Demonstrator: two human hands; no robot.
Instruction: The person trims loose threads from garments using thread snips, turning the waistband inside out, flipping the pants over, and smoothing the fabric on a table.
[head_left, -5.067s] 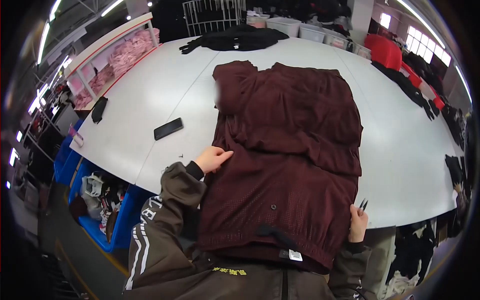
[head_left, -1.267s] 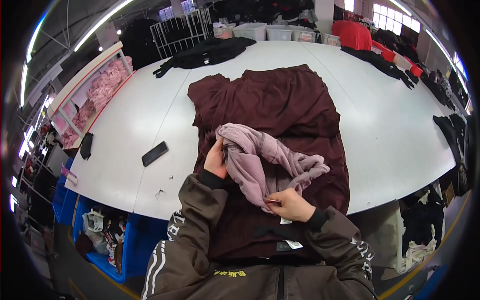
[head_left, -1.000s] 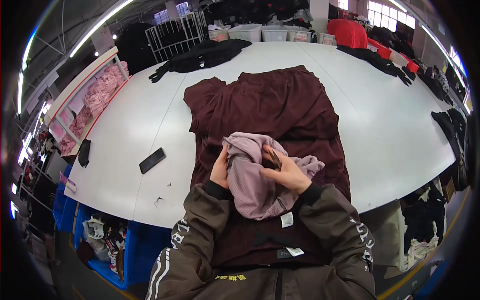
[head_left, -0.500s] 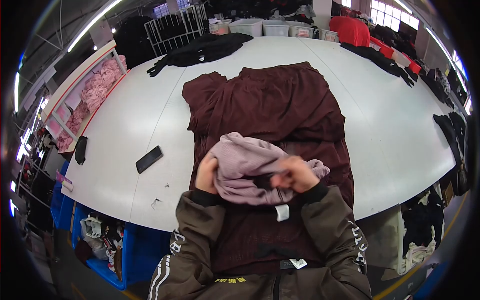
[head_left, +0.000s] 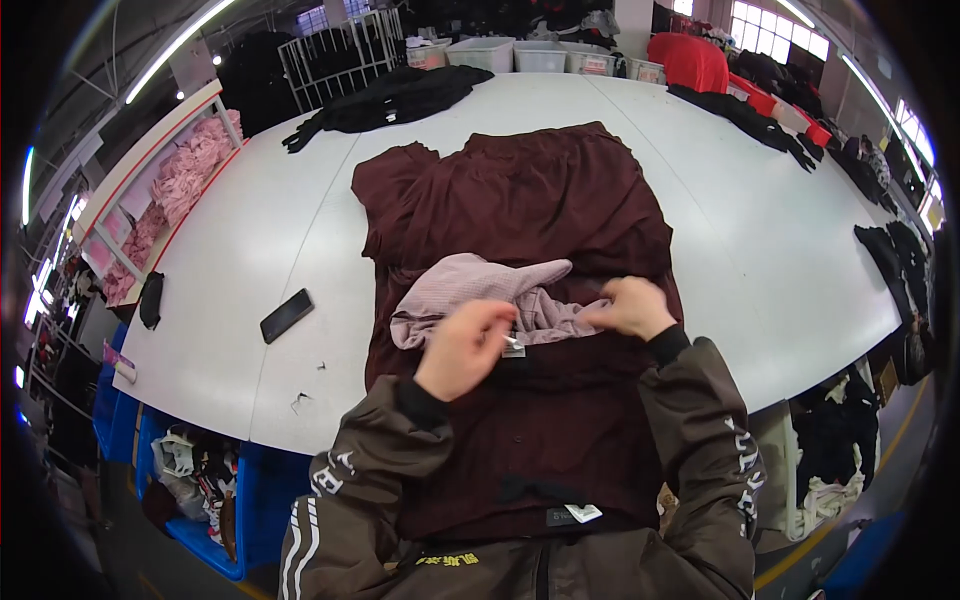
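Note:
A pale pink ribbed garment point(head_left: 455, 290) lies bunched on a stack of dark maroon garments point(head_left: 560, 200). My left hand point(head_left: 465, 345) is closed at the pink garment's near edge, fingers curled beside a small white label point(head_left: 513, 349). On the other side, my right hand point(head_left: 637, 308) pinches the garment's right end between thumb and fingers. Maroon fabric with another label point(head_left: 575, 514) drapes over the table edge against my body.
A white table point(head_left: 780, 250) carries a black phone point(head_left: 287, 316) and black garments point(head_left: 410, 98) at the far side. Pink clothes point(head_left: 197, 165) fill a shelf at left. Blue bins point(head_left: 265, 500) stand below the left edge, and plastic tubs point(head_left: 485, 54) line the back.
The pink garment has gone from a bunched, open loop to lying flatter and farther away. My left hand has moved right to its near edge; my right hand has moved outward to its right end.

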